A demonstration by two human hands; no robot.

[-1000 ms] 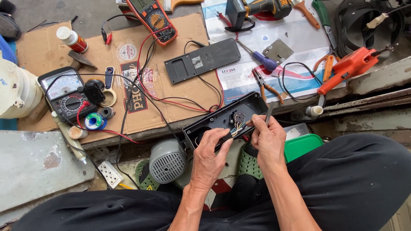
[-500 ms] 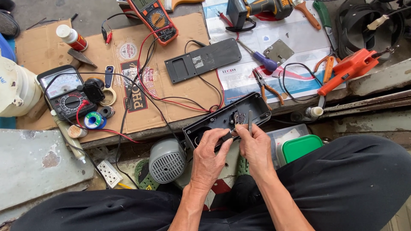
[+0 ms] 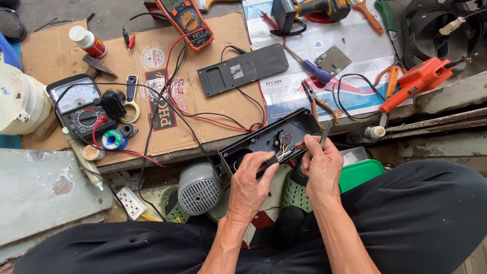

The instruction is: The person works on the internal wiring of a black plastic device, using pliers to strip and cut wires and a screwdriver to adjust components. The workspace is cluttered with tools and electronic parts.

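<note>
I'm looking down at the middle of the frame, where my left hand (image 3: 252, 178) grips the near edge of an open black plastic case (image 3: 269, 139), fingers curled over its rim, thumb along the wall. The case sits tilted at the edge of the cardboard sheet (image 3: 152, 86), its hollow side facing me. Inside it I see a small round part with a bundle of thin coloured wires (image 3: 284, 149) coming out, and a round hole at the left end. My right hand (image 3: 320, 165) pinches a slim grey tool (image 3: 325, 133), tip pointing toward those wires; the fingers are tight around it. Above the case lies its flat black lid (image 3: 243, 68), apart from it. A green-lidded box (image 3: 357, 172) sits just right of my right hand; I cannot tell what it holds. At upper left rests an analogue meter (image 3: 78, 104), and at top an orange multimeter (image 3: 185, 20).
</note>
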